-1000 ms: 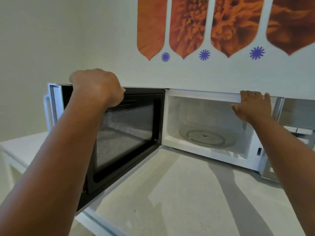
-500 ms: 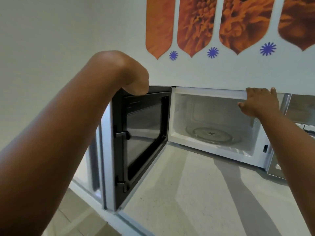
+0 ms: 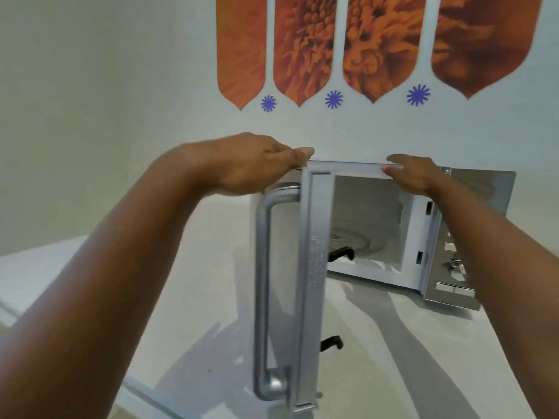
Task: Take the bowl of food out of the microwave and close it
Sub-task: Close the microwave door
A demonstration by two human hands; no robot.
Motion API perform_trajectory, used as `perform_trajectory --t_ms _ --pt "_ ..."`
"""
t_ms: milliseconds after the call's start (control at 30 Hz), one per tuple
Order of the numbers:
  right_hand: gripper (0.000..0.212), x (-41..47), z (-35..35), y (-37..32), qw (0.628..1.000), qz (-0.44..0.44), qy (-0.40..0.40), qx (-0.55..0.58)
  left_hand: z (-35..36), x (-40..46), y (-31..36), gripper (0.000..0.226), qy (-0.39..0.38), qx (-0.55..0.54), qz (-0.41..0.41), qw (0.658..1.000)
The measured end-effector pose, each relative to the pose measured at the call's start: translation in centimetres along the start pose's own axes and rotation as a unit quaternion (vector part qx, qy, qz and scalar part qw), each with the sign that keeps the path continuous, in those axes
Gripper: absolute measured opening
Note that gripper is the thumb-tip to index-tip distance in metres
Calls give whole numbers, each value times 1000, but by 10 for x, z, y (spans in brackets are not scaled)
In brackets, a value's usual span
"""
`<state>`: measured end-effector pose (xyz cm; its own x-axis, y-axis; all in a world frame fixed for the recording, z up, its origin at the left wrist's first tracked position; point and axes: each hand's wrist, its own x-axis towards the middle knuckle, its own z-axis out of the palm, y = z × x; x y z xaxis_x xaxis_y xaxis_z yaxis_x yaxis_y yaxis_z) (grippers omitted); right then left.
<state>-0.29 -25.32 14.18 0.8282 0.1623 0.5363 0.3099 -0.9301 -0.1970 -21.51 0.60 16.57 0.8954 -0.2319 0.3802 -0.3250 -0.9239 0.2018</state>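
Note:
A white and silver microwave [image 3: 481,189] stands on the counter against the wall. Its door [image 3: 311,282] is swung about halfway, edge-on to me, with the silver handle [image 3: 262,291] facing left. My left hand [image 3: 257,164] grips the door's top edge. My right hand [image 3: 417,176] rests flat on the microwave's top front rim. Inside I see only the glass turntable [image 3: 357,241]. No bowl of food is in view.
The pale counter [image 3: 393,358] runs from the microwave toward me, with its front edge at the lower left. The control panel [image 3: 453,267] sits right of the cavity. Orange flower decals [image 3: 372,46] cover the white wall above.
My left hand has swung the door from wide open toward the cavity, so it now stands edge-on. My right hand stays on the microwave's top rim. The camera has moved left.

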Motion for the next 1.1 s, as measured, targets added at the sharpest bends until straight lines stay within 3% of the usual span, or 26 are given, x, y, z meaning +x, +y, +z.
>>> perform_trajectory --t_ms 67,133,267,400,500,567,667,967,1100 --pt "44 -10 -12 -10 982 -8 41 182 19 12 4 58 48 -8 47 998" --pt "39 -23 -29 -26 927 -21 0 375 36 24 9 56 100 -22 88 991" --pt "44 -44 -75 -49 884 -111 -124 438 64 49 16 46 175 -50 136 974" --pt "34 -61 -102 -61 901 -165 -194 350 86 68 22 38 228 -82 146 959" --pt "29 -67 -105 -65 934 -152 -205 251 99 79 26 27 263 -82 145 950" --pt "15 -69 -105 -65 951 -133 -183 211 108 86 28 22 272 -83 150 947" --pt "14 -71 -104 -62 969 -102 -154 161 120 96 32 23 286 -69 172 940" --pt "28 -67 -89 -42 994 -64 -82 17 147 135 38 54 280 -31 211 936" --pt "43 -69 -73 -26 997 -66 -4 -30 158 151 36 63 260 -2 210 942"
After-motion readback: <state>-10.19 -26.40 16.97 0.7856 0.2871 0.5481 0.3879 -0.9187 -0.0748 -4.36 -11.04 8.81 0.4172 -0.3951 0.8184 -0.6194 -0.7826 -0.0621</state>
